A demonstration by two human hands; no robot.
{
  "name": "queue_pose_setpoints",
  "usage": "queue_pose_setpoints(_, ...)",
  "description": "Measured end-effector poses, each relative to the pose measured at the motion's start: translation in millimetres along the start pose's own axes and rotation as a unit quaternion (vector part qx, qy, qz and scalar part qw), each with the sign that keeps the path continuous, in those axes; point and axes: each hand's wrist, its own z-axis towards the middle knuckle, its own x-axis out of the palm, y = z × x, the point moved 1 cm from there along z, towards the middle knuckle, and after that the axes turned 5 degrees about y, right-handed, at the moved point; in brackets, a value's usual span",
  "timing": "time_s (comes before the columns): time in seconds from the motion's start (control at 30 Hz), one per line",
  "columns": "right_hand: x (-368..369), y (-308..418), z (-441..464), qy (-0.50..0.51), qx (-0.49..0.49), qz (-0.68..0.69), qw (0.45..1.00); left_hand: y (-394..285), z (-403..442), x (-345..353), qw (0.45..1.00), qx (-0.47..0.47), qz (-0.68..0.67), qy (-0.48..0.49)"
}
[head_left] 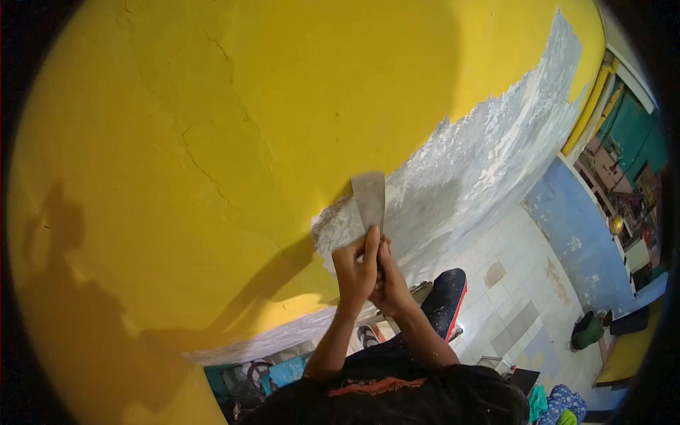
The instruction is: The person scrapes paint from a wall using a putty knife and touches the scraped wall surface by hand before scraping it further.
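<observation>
Both of my hands are wrapped round the handle of a scraper point(370, 198), with its wide flat metal blade pointing up against the wall. My left hand point(356, 273) has its thumb laid along the base of the blade. Close beside it, my right hand point(389, 283) grips the handle too, which is mostly hidden by the fingers. The blade's edge meets the border between yellow paint point(283, 106) and a bared grey-white patch point(489, 149). Ragged paint edges run along that border.
Cracks point(202, 166) mark the yellow wall at left. Below lies a tiled floor point(496, 297) with stains. A blue low wall point(574, 234) stands at right, near a dark green item point(588, 331). Bags and cloths point(283, 372) lie at the wall's foot.
</observation>
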Motion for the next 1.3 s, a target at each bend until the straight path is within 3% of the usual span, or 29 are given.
queue_pose_setpoints(0.07, 16, 21, 7, 0.035, -0.068, -0.01, 0.997, -25, 18, 3, 0.998, -0.001, -0.051, 0.031)
queue_pose_setpoints(0.17, 9, 29, 4, 0.027, -0.065, -0.08, 0.994, -21, 22, 9, 0.997, 0.032, -0.047, 0.046)
queue_pose_setpoints(0.27, -12, 9, -11, -0.049, -0.076, -0.111, 0.99, 30, -2, 13, 0.996, -0.004, -0.035, 0.085)
queue_pose_setpoints(0.33, -52, -23, -26, -0.096, -0.033, -0.071, 0.992, 79, -35, 10, 0.988, -0.095, -0.004, 0.121)
queue_pose_setpoints(0.4, -117, -80, -40, -0.155, -0.007, -0.138, 0.978, 107, -71, 0, 0.978, -0.127, 0.024, 0.165)
queue_pose_setpoints(0.47, -166, -129, -60, -0.196, -0.117, -0.377, 0.897, 141, -109, -14, 0.948, -0.225, -0.044, 0.222)
queue_pose_setpoints(0.5, -164, -122, -67, -0.196, -0.115, -0.377, 0.898, 164, -126, -26, 0.942, -0.214, -0.003, 0.258)
queue_pose_setpoints(0.57, -158, -113, -87, -0.245, 0.022, -0.309, 0.919, 180, -143, -48, 0.933, -0.207, 0.042, 0.292)
queue_pose_setpoints(0.73, -123, -43, -57, -0.242, -0.205, -0.429, 0.846, 181, -135, -71, 0.936, -0.232, 0.055, 0.26)
queue_pose_setpoints(0.8, -91, -5, -45, -0.214, -0.26, -0.541, 0.771, 174, -117, -67, 0.944, -0.231, 0.05, 0.231)
queue_pose_setpoints(0.87, -71, 11, -32, -0.168, -0.277, -0.551, 0.769, 151, -92, -57, 0.955, -0.191, 0.066, 0.218)
queue_pose_setpoints(0.93, -63, 9, -19, -0.108, -0.231, -0.531, 0.808, 133, -75, -44, 0.963, -0.194, 0.002, 0.185)
queue_pose_setpoints(1.07, -52, -24, -9, -0.014, -0.108, -0.27, 0.957, 118, -63, -31, 0.975, -0.183, -0.091, 0.084)
queue_pose_setpoints(1.13, -34, -25, -16, -0.012, -0.055, -0.227, 0.972, 109, -61, -32, 0.974, -0.194, -0.06, 0.098)
queue_pose_setpoints(1.2, -29, -21, -15, 0.007, -0.043, -0.206, 0.978, 74, -56, -25, 0.954, -0.232, -0.185, 0.05)
queue_pose_setpoints(1.3, -26, -14, -17, 0.082, 0.039, -0.157, 0.983, 60, -45, -22, 0.945, -0.156, -0.262, 0.122)
